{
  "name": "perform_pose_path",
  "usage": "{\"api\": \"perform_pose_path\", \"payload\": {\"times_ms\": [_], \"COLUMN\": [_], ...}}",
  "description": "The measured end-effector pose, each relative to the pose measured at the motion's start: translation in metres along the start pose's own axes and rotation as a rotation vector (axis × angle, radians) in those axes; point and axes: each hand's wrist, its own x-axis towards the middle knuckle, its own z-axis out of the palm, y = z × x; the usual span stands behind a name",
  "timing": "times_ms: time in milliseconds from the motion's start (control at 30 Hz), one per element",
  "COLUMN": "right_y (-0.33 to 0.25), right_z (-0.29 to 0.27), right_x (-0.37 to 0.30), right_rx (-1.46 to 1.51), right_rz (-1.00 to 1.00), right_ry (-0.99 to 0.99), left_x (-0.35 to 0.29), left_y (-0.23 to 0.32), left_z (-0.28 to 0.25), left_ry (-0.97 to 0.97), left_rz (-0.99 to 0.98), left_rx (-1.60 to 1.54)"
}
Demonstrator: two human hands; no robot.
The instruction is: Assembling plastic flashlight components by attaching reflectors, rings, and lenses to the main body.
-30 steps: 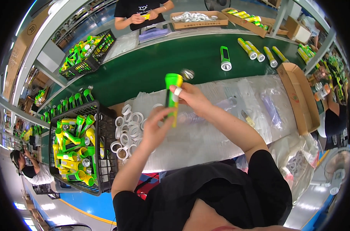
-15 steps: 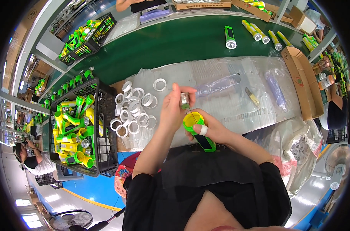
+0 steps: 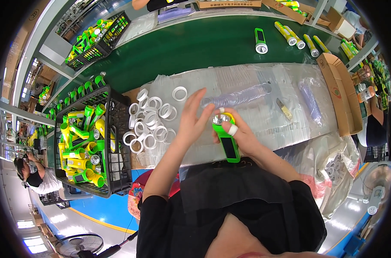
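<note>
My right hand (image 3: 245,134), with white tape round the thumb, is wrapped round a green and yellow flashlight (image 3: 229,148) that has a dark panel on its side. A shiny silver reflector (image 3: 221,119) sits in its upward-facing mouth. Just left of that mouth, my left hand (image 3: 193,119) is empty, its fingers stretched out and apart. Beside my left hand lies a pile of white rings (image 3: 150,124), with one single ring (image 3: 179,93) off from the rest. Beyond both hands, a row of clear round lenses (image 3: 242,96) lies on the plastic-covered work surface (image 3: 212,79).
A black crate (image 3: 114,172) of flashlight bodies stands at the left. A cutter knife (image 3: 284,109), a wrapped clear stack (image 3: 310,102) and an open cardboard box (image 3: 339,96) are at the right. Flashlights (image 3: 261,41) stand or lie on the green belt (image 3: 191,49) behind.
The silver reflector on its wires, held in my left hand above the tube, now sits in the flashlight's mouth. My left hand has let go and spread its fingers.
</note>
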Motion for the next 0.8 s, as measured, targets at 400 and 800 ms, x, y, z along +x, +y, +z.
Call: {"api": "perform_pose_path", "payload": {"times_ms": [400, 800], "right_y": [-0.015, -0.010], "right_z": [-0.014, -0.002], "right_x": [-0.005, 0.003], "right_rx": [-0.105, -0.160], "right_rz": [-0.006, -0.044], "right_ry": [0.038, -0.132], "left_x": [0.008, -0.025], "left_y": [-0.042, 0.036], "left_z": [-0.003, -0.010], "left_ry": [-0.076, -0.164], "left_rz": [-0.086, 0.381], "left_rx": [0.239, 0.072]}}
